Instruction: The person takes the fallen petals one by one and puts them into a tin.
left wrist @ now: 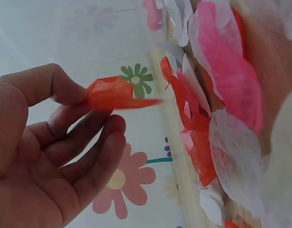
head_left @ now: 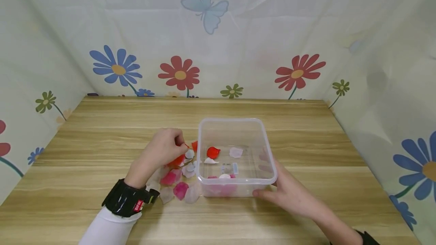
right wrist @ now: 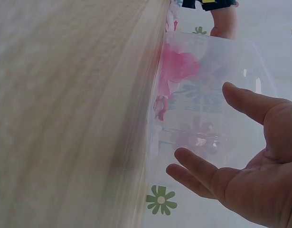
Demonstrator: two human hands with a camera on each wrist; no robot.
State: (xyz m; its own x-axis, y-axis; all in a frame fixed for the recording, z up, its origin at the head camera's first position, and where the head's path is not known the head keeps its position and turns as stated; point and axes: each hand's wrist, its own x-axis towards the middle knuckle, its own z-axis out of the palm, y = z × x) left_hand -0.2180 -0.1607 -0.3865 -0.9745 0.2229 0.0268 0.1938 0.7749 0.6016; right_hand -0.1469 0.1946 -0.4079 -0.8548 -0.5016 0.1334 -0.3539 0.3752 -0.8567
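Observation:
My left hand (head_left: 163, 147) pinches a thin red petal (left wrist: 112, 90) between thumb and index finger, just above the petals left of the box. In the left wrist view its other fingers are loosely bent. A clear, open-topped plastic box (head_left: 235, 181) sits upright on the table. Inside it lie a red petal (head_left: 213, 152), white petals (head_left: 236, 152) and pink petals (head_left: 223, 189). My right hand (head_left: 287, 190) touches the box's right front corner, thumb near the front wall. In the right wrist view its fingers are spread and mostly straight against the clear wall.
Loose petals in pink (head_left: 180, 190), white (head_left: 166, 195) and red lie in a heap against the box's left side, some overlapping. The wooden table (head_left: 289, 124) extends around them. A flower-printed cloth (head_left: 252, 56) hangs behind and at both sides.

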